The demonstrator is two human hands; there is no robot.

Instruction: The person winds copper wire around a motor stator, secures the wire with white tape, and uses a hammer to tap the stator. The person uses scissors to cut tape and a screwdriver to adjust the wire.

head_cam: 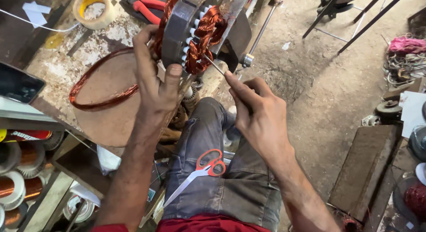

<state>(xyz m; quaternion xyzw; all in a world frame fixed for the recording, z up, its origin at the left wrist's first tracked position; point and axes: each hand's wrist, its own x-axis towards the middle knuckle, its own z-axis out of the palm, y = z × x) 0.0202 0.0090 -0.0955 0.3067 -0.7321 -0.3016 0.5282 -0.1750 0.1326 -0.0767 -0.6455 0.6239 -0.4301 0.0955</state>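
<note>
My left hand (155, 76) grips the rim of a grey metal motor stator (179, 30) wound with copper wire coils (204, 36), holding it upright at the edge of a round wooden board (111, 112). My right hand (257, 112) pinches a thin metal rod (214, 64) whose tip pokes into the coils on the stator's face. A loose loop of copper wire (95, 99) trails from the stator across the board. Orange-handled scissors (199, 170) lie on my lap.
A roll of tape (93, 10) and red-handled pliers (146, 5) lie on the workbench behind the stator. Spools of copper wire (17, 178) sit on shelves at lower left. A dirt floor (319, 94) stretches right, with scrap parts and a wooden block (364, 165).
</note>
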